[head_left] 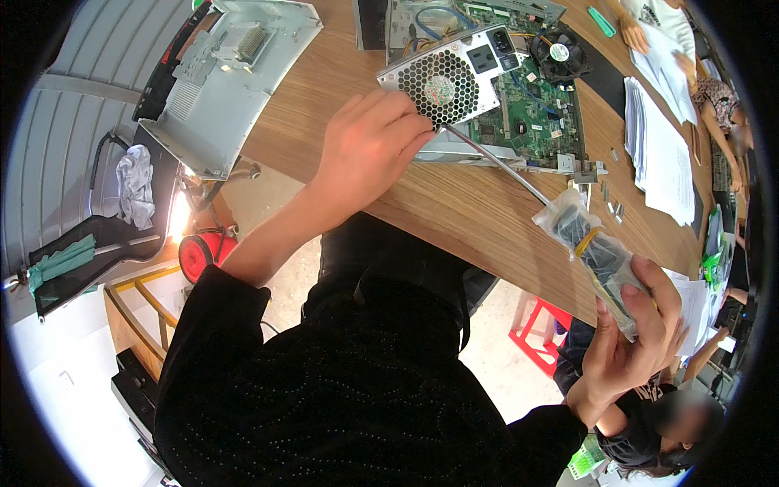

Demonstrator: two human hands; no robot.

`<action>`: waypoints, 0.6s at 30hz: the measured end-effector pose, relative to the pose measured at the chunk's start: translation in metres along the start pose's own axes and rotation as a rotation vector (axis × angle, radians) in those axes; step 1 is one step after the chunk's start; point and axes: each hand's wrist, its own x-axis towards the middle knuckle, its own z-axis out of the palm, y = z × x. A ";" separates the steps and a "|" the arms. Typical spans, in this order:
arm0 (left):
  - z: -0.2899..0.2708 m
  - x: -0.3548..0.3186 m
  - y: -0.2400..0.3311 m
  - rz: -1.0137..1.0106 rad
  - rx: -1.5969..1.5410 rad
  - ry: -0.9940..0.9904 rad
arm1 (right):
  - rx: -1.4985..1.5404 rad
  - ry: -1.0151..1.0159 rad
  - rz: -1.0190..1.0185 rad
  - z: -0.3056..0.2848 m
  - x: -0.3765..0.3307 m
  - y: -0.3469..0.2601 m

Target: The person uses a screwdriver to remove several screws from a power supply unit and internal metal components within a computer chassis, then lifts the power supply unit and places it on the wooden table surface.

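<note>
1. Left hand (369, 146): fingers curled together, tips pressed at the lower corner of the power supply unit (450, 79), w/ the thin metal screwdriver shaft (495, 166) coming out from under the fingers. Looks like a pinch on the shaft's upper end, but the exact grip is hidden by the knuckles.
2. Right hand (637, 341): clamped around a clear plastic bag (592, 247), thumb on one side, fingers wrapped on the other. The bag is crinkly and see-through, w/ dark parts and a yellow band inside; it's held up off the bench, past its near edge.
3. Shaft runs diagonally from the PSU corner down-right to the top of the bag; its lower end is lost at the bag, can't tell if it's inside.
4. PSU: grey metal box, perforated round-hole fan grille on the near face, black sockets on the next face. It sits tilted on the open computer chassis, just beside the green motherboard (535, 114), flat w/ small components.
5. Black round cooling fan (560, 53) at the board's far side.
6. Bench (454, 211): wood-grain top, curved edge.
7. Left of the chassis: pale grey moulded plastic cover (235, 81), ribbed inner side up, overhanging the bench edge.
8. Right side: stacked white paper sheets (661, 154); small metal bits near them.
</note>
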 end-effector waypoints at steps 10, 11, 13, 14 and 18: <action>0.007 -0.004 0.010 -0.051 0.035 0.064 | -0.026 -0.002 -0.002 -0.001 0.005 -0.005; 0.008 -0.004 0.012 -0.046 0.065 0.062 | -0.028 0.002 -0.005 -0.001 0.005 -0.004; 0.010 -0.004 0.015 -0.046 0.086 0.084 | -0.030 0.008 -0.008 -0.001 0.005 -0.004; 0.012 -0.003 0.016 -0.044 0.090 0.089 | -0.030 0.010 -0.007 0.000 0.004 -0.004; 0.012 -0.003 0.020 -0.065 0.051 0.102 | -0.065 0.014 0.087 -0.001 -0.001 -0.009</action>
